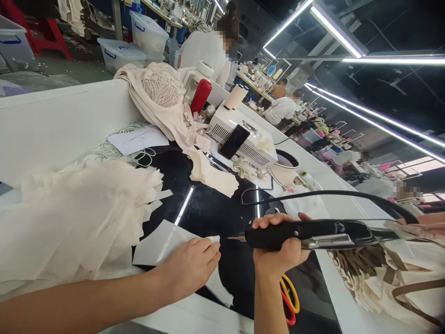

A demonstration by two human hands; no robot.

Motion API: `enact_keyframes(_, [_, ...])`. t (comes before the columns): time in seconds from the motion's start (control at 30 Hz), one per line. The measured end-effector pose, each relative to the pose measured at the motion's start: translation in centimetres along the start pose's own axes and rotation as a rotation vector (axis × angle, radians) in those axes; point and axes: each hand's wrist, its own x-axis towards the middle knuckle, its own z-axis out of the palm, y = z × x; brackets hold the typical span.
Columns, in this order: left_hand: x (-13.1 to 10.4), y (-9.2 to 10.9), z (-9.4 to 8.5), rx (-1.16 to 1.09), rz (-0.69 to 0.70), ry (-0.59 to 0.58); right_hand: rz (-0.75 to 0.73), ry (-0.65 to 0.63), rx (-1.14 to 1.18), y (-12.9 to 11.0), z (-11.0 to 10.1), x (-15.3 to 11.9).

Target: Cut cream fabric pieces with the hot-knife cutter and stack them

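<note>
My left hand, fingers pressed together, grips the right end of a thin white fabric piece on the glossy black tabletop. Part of the fabric shows below the hand too. My right hand is wrapped around a black corded hand tool with a metal plate on its side. The tool's thin copper-coloured tip points left, a short way from my left fingers. Its exact kind I cannot make out. Yellow-and-red-handled scissors lie partly hidden beside my right wrist.
A pile of pale fabric pieces lies left. Behind are a beige lace bra, a red bottle, a phone on a white vented box, and a black cord. Folded fabric sits right. Other people work beyond.
</note>
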Motion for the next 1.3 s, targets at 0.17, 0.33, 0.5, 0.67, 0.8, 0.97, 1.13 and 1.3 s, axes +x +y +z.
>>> enact_keyframes(0.17, [-0.4, -0.2, 0.4, 0.007, 0.019, 0.064, 0.009, 0.005, 0.074, 1.5, 0.5, 0.1])
enact_keyframes(0.33, [-0.6, -0.5, 0.6, 0.035, 0.048, 0.077, 0.02, -0.007, 0.112, 2.0, 0.9, -0.5])
enact_keyframes(0.5, [-0.4, -0.8, 0.2, 0.051, 0.062, 0.074, 0.029, -0.014, 0.137, 1.9, 1.1, -0.7])
enact_keyframes(0.67, [-0.1, -1.1, -0.1, 0.053, 0.07, 0.06, 0.023, -0.016, 0.145, 1.7, 0.9, -0.6])
enact_keyframes(0.8, [-0.1, -1.2, -0.2, 0.053, 0.066, 0.057, 0.023, -0.005, 0.144, 2.0, 0.9, -0.5])
enact_keyframes(0.97, [-0.3, -1.3, -0.3, 0.069, 0.091, 0.01, 0.037, 0.004, 0.16, 2.2, 1.0, -0.6])
enact_keyframes(1.13, [-0.3, -1.3, 0.0, 0.056, 0.085, 0.038, 0.038, 0.002, 0.179, 1.6, 1.1, -0.6])
enact_keyframes(1.3, [-0.2, -1.4, 0.2, 0.042, 0.079, 0.056, 0.041, -0.008, 0.182, 1.7, 1.1, -0.8])
